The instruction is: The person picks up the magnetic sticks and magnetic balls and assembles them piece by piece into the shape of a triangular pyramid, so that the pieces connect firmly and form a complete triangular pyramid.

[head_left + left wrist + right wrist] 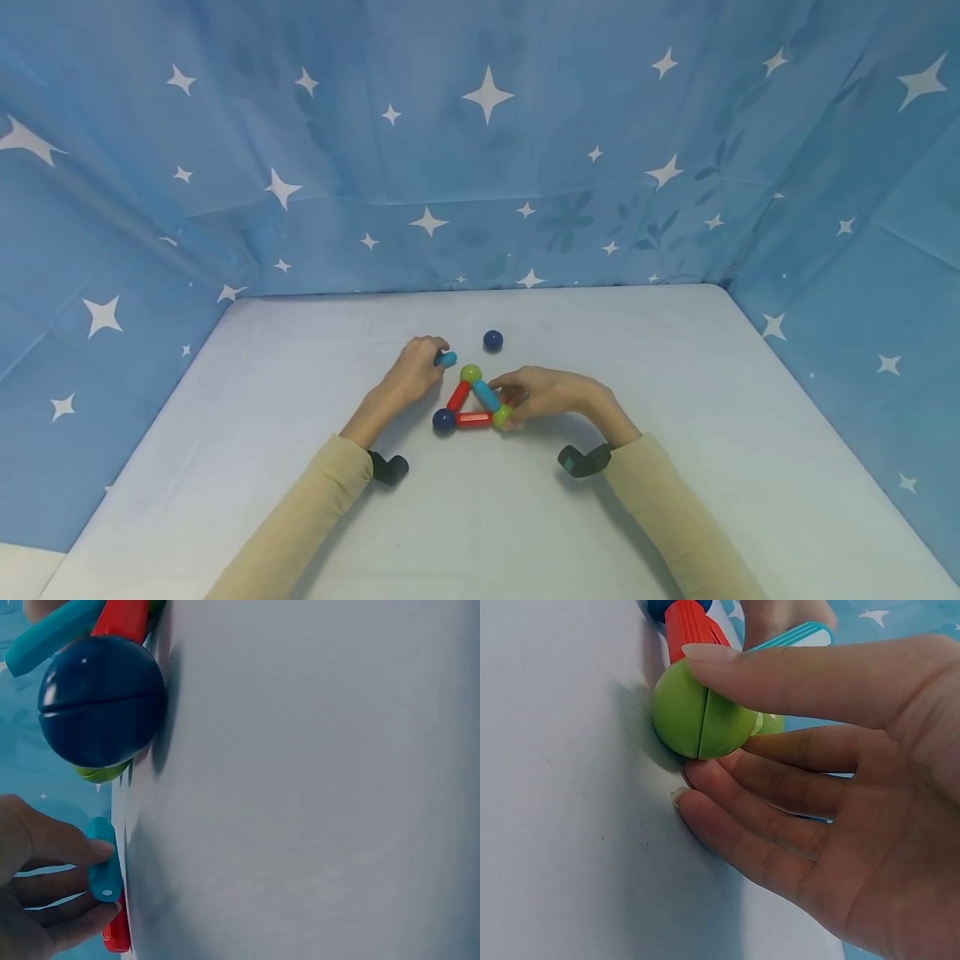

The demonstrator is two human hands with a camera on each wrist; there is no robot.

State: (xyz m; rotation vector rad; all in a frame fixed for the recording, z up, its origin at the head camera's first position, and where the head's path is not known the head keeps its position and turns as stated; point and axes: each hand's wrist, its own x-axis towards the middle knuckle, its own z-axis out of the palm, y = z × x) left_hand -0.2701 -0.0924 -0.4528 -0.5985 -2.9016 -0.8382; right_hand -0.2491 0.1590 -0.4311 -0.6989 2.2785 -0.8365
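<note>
My left hand [416,367] pinches a light blue rod [103,870] between thumb and fingers, left of the far corner of a triangle. By its fingertips is a red rod [117,931], partly hidden. The triangle has a dark blue ball [444,420] at the left corner and a green ball [471,373] at the far corner. Two red rods [474,419] and a light blue rod [487,396] form its sides. At the right corner, my right hand [551,392] holds another green ball [690,712], thumb over it and fingers curved around the far side.
A loose dark blue ball [492,340] lies on the white table [480,517] beyond the triangle. Dark wrist-worn devices [583,460] sit below both hands. A blue star-patterned curtain [450,150] borders the table's back and sides.
</note>
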